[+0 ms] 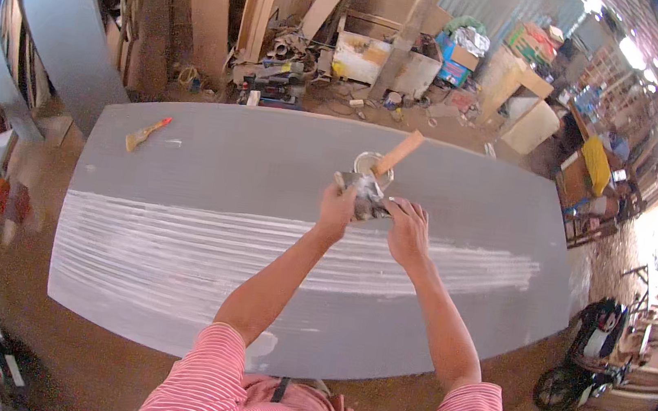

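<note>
Both my hands are at a thin flat dark sheet [369, 201] smeared with white, held over the far middle of a large grey board [229, 152]. My left hand [336, 209] is closed on its left edge, and my right hand [408, 230] on its right edge. I cannot tell if the sheet is a scraper or sandpaper. Just beyond it stands a small round tub [364, 160] with a pale rim, partly hidden by the sheet. A flat wooden stick [398, 152] leans out of the tub. White ridged streaks [258, 248] run across the board's nearer half.
A paintbrush [146, 135] with a red-tipped handle lies at the board's far left. Behind the board are tools [274, 84], a white bin [379, 65] and leaning planks [208, 18]. Tall panels [73, 18] lean at left; a motorcycle [590, 353] stands at right.
</note>
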Available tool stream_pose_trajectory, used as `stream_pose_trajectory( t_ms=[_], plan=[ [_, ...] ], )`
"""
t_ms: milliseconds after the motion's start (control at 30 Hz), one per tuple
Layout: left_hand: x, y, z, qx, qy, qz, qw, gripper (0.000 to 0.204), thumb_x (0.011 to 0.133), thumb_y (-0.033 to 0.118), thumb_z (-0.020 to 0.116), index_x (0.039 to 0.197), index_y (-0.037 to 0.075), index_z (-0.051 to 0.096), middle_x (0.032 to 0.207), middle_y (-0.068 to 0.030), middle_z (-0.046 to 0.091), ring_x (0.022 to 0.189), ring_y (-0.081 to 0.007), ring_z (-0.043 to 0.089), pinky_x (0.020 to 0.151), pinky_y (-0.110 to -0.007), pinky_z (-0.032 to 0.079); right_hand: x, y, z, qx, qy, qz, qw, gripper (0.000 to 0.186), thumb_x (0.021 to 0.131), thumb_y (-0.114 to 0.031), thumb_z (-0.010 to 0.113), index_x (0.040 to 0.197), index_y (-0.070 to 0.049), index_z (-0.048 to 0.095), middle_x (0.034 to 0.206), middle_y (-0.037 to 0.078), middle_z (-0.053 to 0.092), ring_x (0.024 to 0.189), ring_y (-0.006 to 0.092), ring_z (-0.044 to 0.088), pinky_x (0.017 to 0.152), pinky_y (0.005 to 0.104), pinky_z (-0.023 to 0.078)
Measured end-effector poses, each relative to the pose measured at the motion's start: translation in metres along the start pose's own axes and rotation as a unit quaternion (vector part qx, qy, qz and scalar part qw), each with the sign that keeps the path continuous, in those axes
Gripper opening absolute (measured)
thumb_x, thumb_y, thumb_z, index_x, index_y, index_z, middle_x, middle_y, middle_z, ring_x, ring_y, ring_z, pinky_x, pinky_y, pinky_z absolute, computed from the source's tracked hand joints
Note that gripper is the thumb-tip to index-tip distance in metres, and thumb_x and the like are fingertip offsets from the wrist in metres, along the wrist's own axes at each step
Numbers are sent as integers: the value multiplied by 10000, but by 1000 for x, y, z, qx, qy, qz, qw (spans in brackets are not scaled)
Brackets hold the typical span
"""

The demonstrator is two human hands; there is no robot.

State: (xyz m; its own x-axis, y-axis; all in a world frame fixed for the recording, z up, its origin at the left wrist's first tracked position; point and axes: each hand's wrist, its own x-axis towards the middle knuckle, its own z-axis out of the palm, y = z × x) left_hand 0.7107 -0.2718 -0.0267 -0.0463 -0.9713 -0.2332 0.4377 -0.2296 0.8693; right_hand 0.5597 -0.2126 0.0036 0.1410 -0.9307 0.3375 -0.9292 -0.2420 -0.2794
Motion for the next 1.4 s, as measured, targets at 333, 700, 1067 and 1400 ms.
stream_pose_trajectory(
  t_ms=[333, 700, 1067, 1400],
  plan=[
    [-54, -55, -119, 19, -16, -226, 974, 414, 871, 285, 618, 1147, -7, 517, 954, -58, 597, 768, -144, 585, 626, -305, 491, 89, 48, 82, 197, -66, 180, 961, 329, 855, -150, 502, 1153, -23, 564, 1030, 123, 610, 941, 250, 578, 833, 391, 445],
    [-330, -59, -219, -206, 241, -162, 934, 386, 909, 331, 585, 1090, -9, 562, 901, -34, 600, 792, -129, 589, 676, -272, 508, -100, -200, 148, 492, -615, 184, 588, 325, 847, -156, 605, 1116, 25, 580, 1027, 103, 624, 920, 200, 601, 797, 307, 491],
    [-513, -53, -259, -225, 601, -71, 763, 301, 873, 203, 610, 1077, -17, 584, 960, -72, 634, 822, -186, 613, 762, -329, 498, 11, -446, 350, 261, -325, -434, 799, 373, 813, -69, 481, 1168, -104, 590, 1122, 177, 588, 1072, 347, 539, 947, 405, 420],
    [-546, -102, -273, -299, 621, -7, 724, 298, 869, 214, 620, 1054, -19, 597, 940, -73, 640, 801, -166, 622, 719, -304, 509, 18, -502, 404, 49, -356, -510, 781, 593, 743, -31, 509, 1319, -162, 470, 1187, 208, 512, 1124, 354, 496, 979, 421, 394]
  ],
)
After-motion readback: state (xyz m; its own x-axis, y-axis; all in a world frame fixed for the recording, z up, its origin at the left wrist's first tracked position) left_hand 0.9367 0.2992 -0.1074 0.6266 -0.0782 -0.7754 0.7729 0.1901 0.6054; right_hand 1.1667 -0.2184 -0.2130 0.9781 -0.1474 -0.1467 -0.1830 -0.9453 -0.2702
